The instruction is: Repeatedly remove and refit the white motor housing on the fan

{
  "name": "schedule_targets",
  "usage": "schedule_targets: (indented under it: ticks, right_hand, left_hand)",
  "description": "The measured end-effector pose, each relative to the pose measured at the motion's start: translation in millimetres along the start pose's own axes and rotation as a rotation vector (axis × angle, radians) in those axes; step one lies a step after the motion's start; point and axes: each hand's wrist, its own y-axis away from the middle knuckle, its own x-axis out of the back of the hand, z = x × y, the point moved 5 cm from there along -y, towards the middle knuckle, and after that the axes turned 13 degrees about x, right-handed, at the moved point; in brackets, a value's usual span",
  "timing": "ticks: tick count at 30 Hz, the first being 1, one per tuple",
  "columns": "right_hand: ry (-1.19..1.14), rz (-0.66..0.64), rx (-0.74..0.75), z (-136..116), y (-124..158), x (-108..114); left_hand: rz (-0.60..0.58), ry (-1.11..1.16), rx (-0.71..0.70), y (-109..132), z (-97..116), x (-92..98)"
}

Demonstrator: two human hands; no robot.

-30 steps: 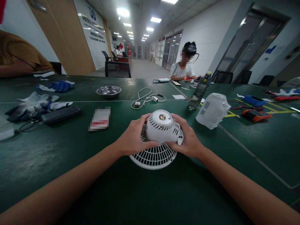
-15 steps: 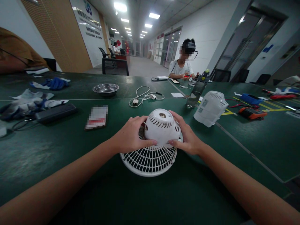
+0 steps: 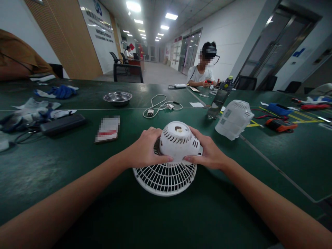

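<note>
A white fan motor housing (image 3: 178,143), domed with slots round its top and an opening in the crown, is held between my two hands. My left hand (image 3: 147,148) wraps its left side, thumb along the front. On the opposite side my right hand (image 3: 207,148) grips it the same way, the thumbs nearly meeting. Under the housing lies a round white fan grille (image 3: 166,181), face down on the green table (image 3: 116,204). The far part of the grille is hidden by the housing and hands.
Beyond my hands lie a white cable (image 3: 150,112), a metal bowl (image 3: 118,98) and a phone-sized flat object (image 3: 108,129). To the right stand a water bottle (image 3: 220,98), a translucent white plastic container (image 3: 234,119) and an orange multimeter (image 3: 281,125). A co-worker (image 3: 202,72) sits across the table.
The housing has shifted and tilted slightly between my hands, with the crown opening a little lower. Both hands keep their grip and the grille stays almost in place.
</note>
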Motion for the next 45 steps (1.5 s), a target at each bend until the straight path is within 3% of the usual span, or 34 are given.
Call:
schedule_targets:
  ticks: [25,39,45]
  right_hand:
    - [0.221,0.037,0.085,-4.5,3.8,-6.1]
    - [0.358,0.019,0.086,-15.0,5.0,-8.1]
    - [0.105,0.022,0.155,-10.9,9.0,-9.4]
  left_hand:
    - [-0.113,-0.101,0.024,-0.2,-1.2,-3.1]
    - [0.009,-0.106,-0.093,-0.1,-10.0,-3.8]
    - [0.099,0.066,-0.076,0.8,-14.2,0.1]
